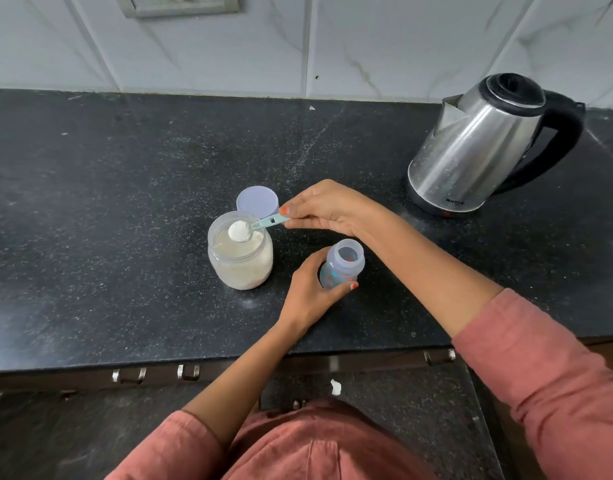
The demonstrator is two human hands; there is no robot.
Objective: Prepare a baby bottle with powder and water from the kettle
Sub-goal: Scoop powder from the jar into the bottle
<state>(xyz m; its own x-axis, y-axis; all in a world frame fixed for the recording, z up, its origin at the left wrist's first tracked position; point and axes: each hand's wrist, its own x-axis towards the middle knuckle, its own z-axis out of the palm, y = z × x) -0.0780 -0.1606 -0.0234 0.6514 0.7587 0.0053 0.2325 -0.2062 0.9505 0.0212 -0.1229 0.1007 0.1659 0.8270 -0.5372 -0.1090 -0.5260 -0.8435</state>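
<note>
Partly, left hand (312, 292) hides bottle (344, 263) (base unseen).

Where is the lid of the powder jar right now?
In the head view, the lid lies on the black counter just behind the open powder jar, near centre, left of the right hand.
</note>
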